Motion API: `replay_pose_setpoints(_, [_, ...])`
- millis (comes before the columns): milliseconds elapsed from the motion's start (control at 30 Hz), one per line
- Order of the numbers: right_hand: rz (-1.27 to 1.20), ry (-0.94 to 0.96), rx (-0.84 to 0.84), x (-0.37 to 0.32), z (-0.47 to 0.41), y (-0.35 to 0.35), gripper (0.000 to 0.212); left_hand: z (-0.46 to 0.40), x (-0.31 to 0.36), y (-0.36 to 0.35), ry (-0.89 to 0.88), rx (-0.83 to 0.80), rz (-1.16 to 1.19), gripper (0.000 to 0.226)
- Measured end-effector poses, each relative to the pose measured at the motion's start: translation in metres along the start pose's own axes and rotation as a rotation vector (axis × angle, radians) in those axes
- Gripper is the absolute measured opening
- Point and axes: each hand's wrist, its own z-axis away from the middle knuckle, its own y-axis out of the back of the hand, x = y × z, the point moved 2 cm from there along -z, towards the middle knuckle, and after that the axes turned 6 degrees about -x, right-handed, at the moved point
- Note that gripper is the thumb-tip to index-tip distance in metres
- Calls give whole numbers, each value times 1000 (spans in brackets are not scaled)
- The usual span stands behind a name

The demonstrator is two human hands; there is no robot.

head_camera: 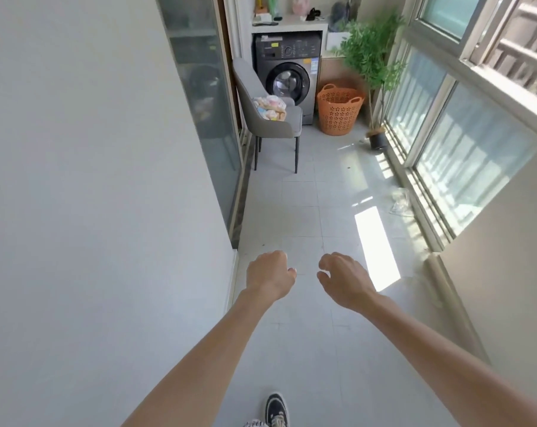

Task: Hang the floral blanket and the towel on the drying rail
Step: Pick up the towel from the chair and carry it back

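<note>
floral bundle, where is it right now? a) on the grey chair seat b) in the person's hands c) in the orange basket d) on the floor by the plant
a: the floral bundle lies on the seat of the grey chair, while the left hand and right hand hold nothing.

the chair (271,118) stands at the far end of the floor (304,211), against the glass door (205,97) on its left. a bundle of floral blanket (270,107) lies on the chair seat. the washing machine (287,75) sits just behind the chair, under a shelf (288,26). the basket (340,109) stands right of the chair, and the potted plant (372,66) farther right, by the windows (464,143). both hands, left hand (270,274) and right hand (342,278), hang well in front of the chair, apart from each other.
</note>
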Motion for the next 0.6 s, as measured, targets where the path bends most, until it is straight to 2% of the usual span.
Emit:
replay_pose_setpoints(333, [-23,-20,12,29,-202,59,23,-207,19,53,-16,-58,0,32])
replay_pose_setpoints(600, [-10,61,-8,72,-394,118,19,-388,51,99,78,7,33,27])
